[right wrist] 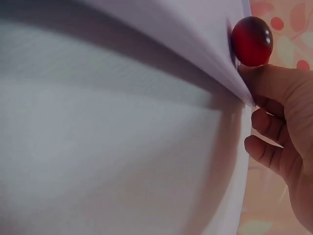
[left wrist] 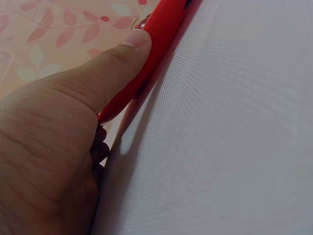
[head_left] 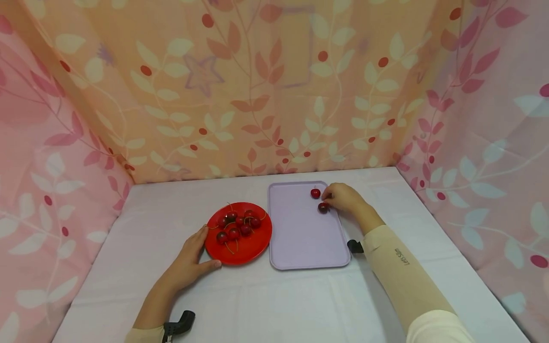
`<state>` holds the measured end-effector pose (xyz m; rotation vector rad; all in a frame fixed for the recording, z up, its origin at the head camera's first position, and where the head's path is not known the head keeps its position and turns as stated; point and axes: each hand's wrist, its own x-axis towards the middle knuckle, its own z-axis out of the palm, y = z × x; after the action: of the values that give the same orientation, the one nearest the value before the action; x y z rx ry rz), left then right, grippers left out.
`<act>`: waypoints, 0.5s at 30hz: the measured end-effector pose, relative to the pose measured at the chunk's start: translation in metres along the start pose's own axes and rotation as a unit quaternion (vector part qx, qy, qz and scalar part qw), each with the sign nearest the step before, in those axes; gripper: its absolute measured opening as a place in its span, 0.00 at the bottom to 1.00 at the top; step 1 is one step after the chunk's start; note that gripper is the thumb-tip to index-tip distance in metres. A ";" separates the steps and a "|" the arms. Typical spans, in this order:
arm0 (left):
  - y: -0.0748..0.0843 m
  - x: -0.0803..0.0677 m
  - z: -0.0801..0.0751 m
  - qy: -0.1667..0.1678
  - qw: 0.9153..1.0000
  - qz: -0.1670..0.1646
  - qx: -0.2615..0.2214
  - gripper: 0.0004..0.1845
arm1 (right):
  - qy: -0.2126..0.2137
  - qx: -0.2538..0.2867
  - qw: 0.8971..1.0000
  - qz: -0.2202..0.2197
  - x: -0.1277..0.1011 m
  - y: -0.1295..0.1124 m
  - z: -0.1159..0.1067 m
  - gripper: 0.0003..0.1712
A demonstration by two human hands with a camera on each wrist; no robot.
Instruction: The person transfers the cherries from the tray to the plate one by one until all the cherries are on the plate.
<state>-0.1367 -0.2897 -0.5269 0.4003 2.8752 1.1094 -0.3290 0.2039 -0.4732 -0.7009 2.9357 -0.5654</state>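
On a red plate point(head_left: 253, 252) lie several dark red cherries point(head_left: 233, 233) with thin stems. My left hand point(head_left: 188, 259) holds the plate at its near-left edge; its thumb lies along the outer rim and the fingers point(left wrist: 100, 152) bend round the side. To the plate's right is a pale purple tray point(head_left: 304, 238) bearing two cherries near its far right corner. My right hand point(head_left: 345, 197) reaches over the tray's right rim, fingertips beside the nearer, dark cherry point(head_left: 323, 207). Whether they pinch its stem is hidden. The other cherry point(head_left: 315, 193) lies just beyond, its stem up.
A white cloth point(head_left: 240, 305) covers the table. Patterned curtains point(head_left: 257, 95) stand at the back and both sides. The plate and tray lie close side by side. Black wrist mounts point(head_left: 182, 324) stick out from both forearms.
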 end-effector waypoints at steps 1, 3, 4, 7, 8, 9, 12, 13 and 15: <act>-0.001 0.000 0.000 0.000 1.000 -0.001 0.001 0.61 | -0.001 0.000 1.000 -0.001 0.000 0.000 0.000 0.05; -0.001 0.000 0.000 0.000 1.000 0.000 0.001 0.61 | 0.000 -0.002 1.000 -0.001 -0.001 0.000 0.001 0.05; -0.001 0.001 0.000 0.000 1.000 0.001 0.000 0.61 | 0.001 -0.005 1.000 -0.002 -0.002 0.001 0.001 0.06; -0.002 0.002 0.000 0.001 1.000 0.005 0.001 0.61 | 0.001 -0.011 1.000 -0.008 -0.004 0.001 0.001 0.07; -0.002 0.002 0.000 0.002 1.000 0.006 0.001 0.61 | 0.004 -0.012 1.000 -0.016 -0.004 0.001 0.001 0.07; -0.002 0.003 0.000 0.002 1.000 0.005 0.000 0.61 | 0.006 -0.013 1.000 -0.025 -0.005 0.000 0.001 0.07; -0.003 0.003 0.000 0.003 1.000 0.000 -0.001 0.61 | 0.012 -0.009 0.998 -0.053 -0.009 -0.001 0.003 0.06; -0.003 0.003 0.000 0.002 1.000 -0.002 -0.001 0.61 | 0.011 -0.005 0.998 -0.059 -0.010 -0.002 0.003 0.06; -0.003 0.002 0.001 0.000 1.000 -0.005 -0.001 0.62 | 0.005 0.000 0.998 -0.067 -0.014 -0.004 0.004 0.07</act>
<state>-0.1392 -0.2905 -0.5295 0.3851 2.8725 1.1095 -0.3144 0.2050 -0.4756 -0.9032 2.9128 -0.5823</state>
